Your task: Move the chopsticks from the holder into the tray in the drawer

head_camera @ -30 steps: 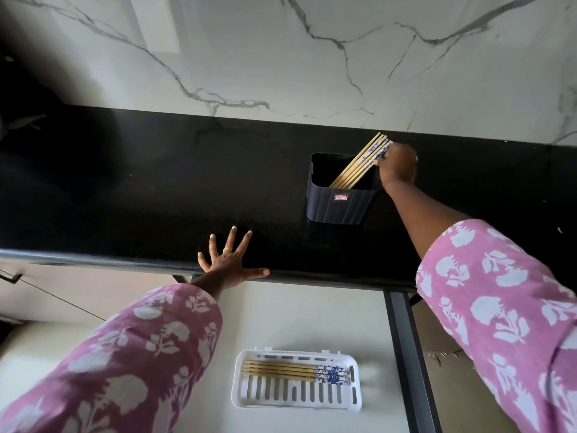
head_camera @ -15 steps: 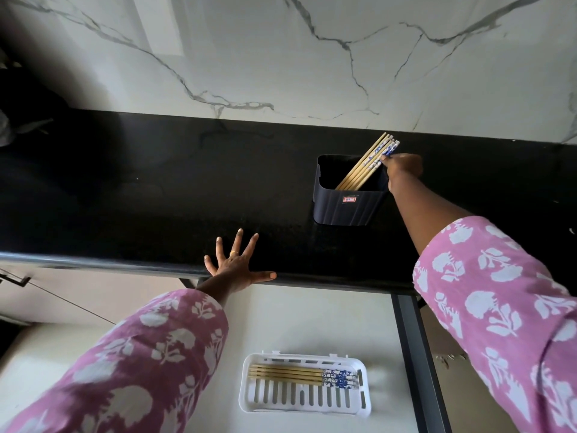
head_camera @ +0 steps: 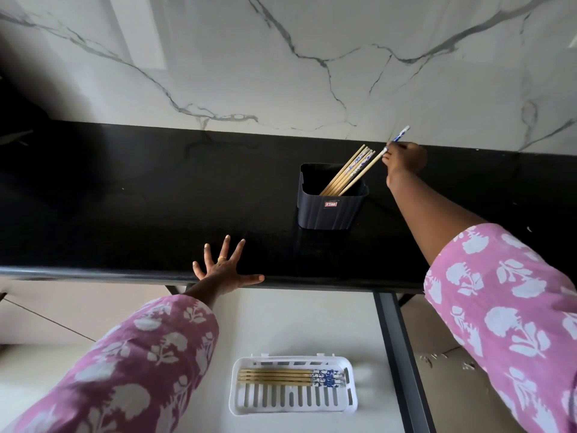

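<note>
A dark ribbed holder stands on the black counter and holds several bamboo chopsticks that lean to the right. My right hand is just right of the holder's top, pinched on one chopstick whose blue-and-white end sticks up past my fingers while its tip stays inside the holder. My left hand lies flat on the counter's front edge with fingers spread, holding nothing. Below, in the open drawer, a white slotted tray has several chopsticks lying along its far side.
The black counter runs the full width under a white marble wall. The open drawer's pale floor is bounded on the right by a dark rail. Both pink floral sleeves fill the lower corners.
My right hand has closed on one chopstick and drawn it up and to the right, apart from the bundle. My left hand has stayed on the counter edge.
</note>
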Action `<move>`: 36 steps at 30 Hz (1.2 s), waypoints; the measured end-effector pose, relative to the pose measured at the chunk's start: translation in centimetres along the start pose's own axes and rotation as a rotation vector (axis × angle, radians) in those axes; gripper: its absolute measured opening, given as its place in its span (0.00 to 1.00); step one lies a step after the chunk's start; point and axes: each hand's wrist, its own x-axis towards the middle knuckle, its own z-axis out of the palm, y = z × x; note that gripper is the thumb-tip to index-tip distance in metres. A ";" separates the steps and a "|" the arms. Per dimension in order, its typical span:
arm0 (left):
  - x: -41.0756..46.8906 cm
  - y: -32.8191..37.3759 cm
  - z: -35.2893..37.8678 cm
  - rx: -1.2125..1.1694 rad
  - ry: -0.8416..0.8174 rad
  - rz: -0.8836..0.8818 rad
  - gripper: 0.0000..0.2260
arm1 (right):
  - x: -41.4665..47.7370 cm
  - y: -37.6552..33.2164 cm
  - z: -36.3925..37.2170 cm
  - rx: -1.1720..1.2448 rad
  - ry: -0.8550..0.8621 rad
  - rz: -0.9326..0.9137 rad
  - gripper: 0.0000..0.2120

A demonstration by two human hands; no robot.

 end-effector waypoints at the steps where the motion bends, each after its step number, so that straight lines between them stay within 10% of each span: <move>1: 0.0 0.0 -0.1 -0.011 -0.009 -0.003 0.47 | 0.0 -0.7 -0.4 -0.001 0.023 -0.030 0.09; 11: -0.9 5.5 -2.7 -0.259 0.032 -0.029 0.35 | -3.6 -6.0 -4.6 0.374 0.073 0.077 0.12; 16: -3.7 12.7 -6.2 -1.015 0.053 0.191 0.27 | -7.3 -4.9 -5.4 0.627 -0.002 0.430 0.10; 25: -8.2 17.3 -10.6 -1.605 0.203 0.498 0.16 | -14.2 -1.1 -6.7 0.703 -0.148 0.767 0.12; 31: -9.9 17.5 -12.1 -1.570 0.229 0.568 0.10 | -16.6 0.6 -6.9 0.397 -0.321 0.789 0.14; 36: -10.2 16.9 -13.1 -1.310 0.282 0.591 0.06 | -17.5 0.5 -6.3 -0.125 -0.382 0.332 0.09</move>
